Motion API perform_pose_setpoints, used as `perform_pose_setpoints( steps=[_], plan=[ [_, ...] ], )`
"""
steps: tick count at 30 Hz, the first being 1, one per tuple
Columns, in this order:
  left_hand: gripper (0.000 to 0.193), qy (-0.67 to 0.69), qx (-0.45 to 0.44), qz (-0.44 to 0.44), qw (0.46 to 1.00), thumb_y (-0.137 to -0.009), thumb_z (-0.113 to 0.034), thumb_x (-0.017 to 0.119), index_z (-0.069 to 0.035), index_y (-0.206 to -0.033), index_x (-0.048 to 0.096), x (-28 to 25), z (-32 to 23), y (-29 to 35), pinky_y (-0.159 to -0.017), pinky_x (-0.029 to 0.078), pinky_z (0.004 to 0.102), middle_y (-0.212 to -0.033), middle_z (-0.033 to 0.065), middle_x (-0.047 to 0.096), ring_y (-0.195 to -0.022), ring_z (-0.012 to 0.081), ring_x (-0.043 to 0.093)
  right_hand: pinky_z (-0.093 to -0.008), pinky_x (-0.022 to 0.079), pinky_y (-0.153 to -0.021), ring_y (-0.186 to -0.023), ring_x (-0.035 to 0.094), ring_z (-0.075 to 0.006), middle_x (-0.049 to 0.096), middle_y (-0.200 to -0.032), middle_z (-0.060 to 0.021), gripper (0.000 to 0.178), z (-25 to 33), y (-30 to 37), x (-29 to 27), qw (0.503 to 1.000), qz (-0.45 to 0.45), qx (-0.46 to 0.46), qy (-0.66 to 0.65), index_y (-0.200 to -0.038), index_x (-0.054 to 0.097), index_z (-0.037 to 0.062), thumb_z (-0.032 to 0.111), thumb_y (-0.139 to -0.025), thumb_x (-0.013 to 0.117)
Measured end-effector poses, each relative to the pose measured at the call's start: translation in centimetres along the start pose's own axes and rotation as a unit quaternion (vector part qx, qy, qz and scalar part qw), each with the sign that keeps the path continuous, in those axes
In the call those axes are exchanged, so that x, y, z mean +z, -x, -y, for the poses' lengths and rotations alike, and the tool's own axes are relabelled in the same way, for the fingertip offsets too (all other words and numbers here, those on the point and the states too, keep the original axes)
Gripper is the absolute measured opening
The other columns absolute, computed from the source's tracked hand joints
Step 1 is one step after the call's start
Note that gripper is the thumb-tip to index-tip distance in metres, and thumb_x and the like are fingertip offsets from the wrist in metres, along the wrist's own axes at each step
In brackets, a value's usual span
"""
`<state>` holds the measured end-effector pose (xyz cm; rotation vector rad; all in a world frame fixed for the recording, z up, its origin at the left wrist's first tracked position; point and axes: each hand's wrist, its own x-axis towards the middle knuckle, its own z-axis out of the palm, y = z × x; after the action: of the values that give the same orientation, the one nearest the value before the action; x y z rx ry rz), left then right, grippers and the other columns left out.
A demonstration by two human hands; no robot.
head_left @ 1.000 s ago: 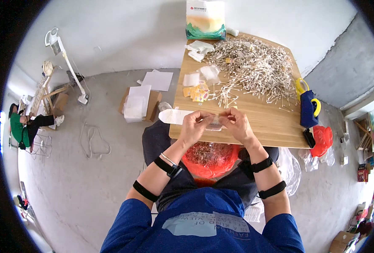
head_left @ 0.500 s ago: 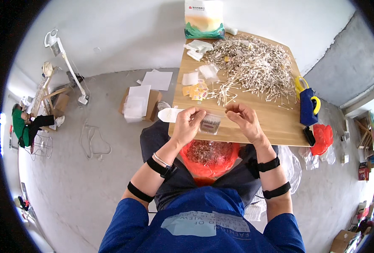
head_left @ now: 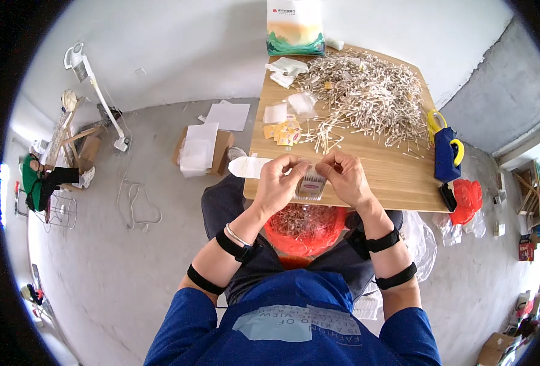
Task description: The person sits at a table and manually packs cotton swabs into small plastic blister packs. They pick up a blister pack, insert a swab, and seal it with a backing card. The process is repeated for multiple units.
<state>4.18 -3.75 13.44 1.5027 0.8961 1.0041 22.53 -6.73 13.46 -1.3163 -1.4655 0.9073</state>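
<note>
Hands meet again at the table's (head_left: 404,183) near edge. Right hand (head_left: 345,178), apart earlier, now joins the left hand (head_left: 280,183), both sets of fingers pinched on the small clear packet (head_left: 311,186).

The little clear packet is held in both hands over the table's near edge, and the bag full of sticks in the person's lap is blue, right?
Not quite. The head view shows the bag in the lap is red, not blue. The rest holds: left hand and right hand both hold the little clear packet over the near edge of the table.
</note>
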Motion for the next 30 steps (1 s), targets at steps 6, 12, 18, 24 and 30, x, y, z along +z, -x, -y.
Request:
perform_pose_setpoints(
  steps=[6,12,18,24,30],
  plan=[
    [0.019,0.006,-0.023,0.018,1.0,-0.092,-0.017,0.064,0.001,-0.091,0.067,0.4,-2.3,0.6,-0.068,0.046,0.0206,-0.082,0.0004,0.065,-0.076,0.0043,0.056,-0.025,0.05,-0.062,-0.069,0.059,-0.0071,0.069,-0.076,-0.0056,0.014,2.3,0.4,-0.3,0.999,0.034,0.014,-0.032,-0.091,0.069,-0.0028,0.01,-0.087,0.069],
    [0.019,-0.014,0.007,0.01,1.0,-0.093,-0.017,0.062,0.001,-0.093,0.067,0.6,-1.5,0.8,-0.07,0.048,0.0225,-0.083,0.003,0.066,-0.078,0.0053,0.057,-0.0241,0.049,-0.061,-0.068,0.059,-0.0058,0.069,-0.077,-0.004,0.013,2.2,0.4,-0.9,0.996,0.065,0.035,-0.047,-0.088,0.069,-0.0029,0.01,-0.089,0.066],
    [0.031,0.057,0.075,0.013,0.995,-0.087,-0.009,0.065,-0.001,-0.116,0.061,0.0,-0.5,1.1,-0.092,0.05,0.0322,-0.116,0.0112,0.063,-0.106,0.0201,0.061,-0.0242,0.05,-0.061,-0.069,0.061,-0.0087,0.067,-0.081,-0.0046,0.012,1.1,0.8,-1.7,0.945,0.054,0.123,-0.297,-0.092,0.067,-0.002,0.009,-0.09,0.063],
    [0.052,-0.222,0.359,0.063,0.904,-0.065,0.001,0.076,-0.015,-0.113,0.065,0.2,-2.7,2.9,-0.108,0.035,0.0441,-0.131,0.0063,0.057,-0.129,0.0283,0.046,-0.0278,0.056,-0.063,-0.071,0.066,-0.0169,0.066,-0.081,-0.0087,0.013,1.8,1.1,-0.4,0.833,0.099,0.219,-0.498,-0.092,0.063,-0.0037,0.007,-0.092,0.056],
    [0.032,-0.114,0.341,0.151,0.921,-0.066,-0.011,0.082,-0.014,-0.096,0.071,0.2,-3.8,2.2,-0.111,0.03,0.0472,-0.102,-0.0024,0.071,-0.112,0.0201,0.061,-0.0328,0.059,-0.065,-0.076,0.069,-0.0227,0.067,-0.092,-0.0164,0.021,2.0,2.7,1.6,0.792,0.103,0.251,-0.546,-0.102,0.061,-0.0085,0.008,-0.091,0.053]
  ],
)
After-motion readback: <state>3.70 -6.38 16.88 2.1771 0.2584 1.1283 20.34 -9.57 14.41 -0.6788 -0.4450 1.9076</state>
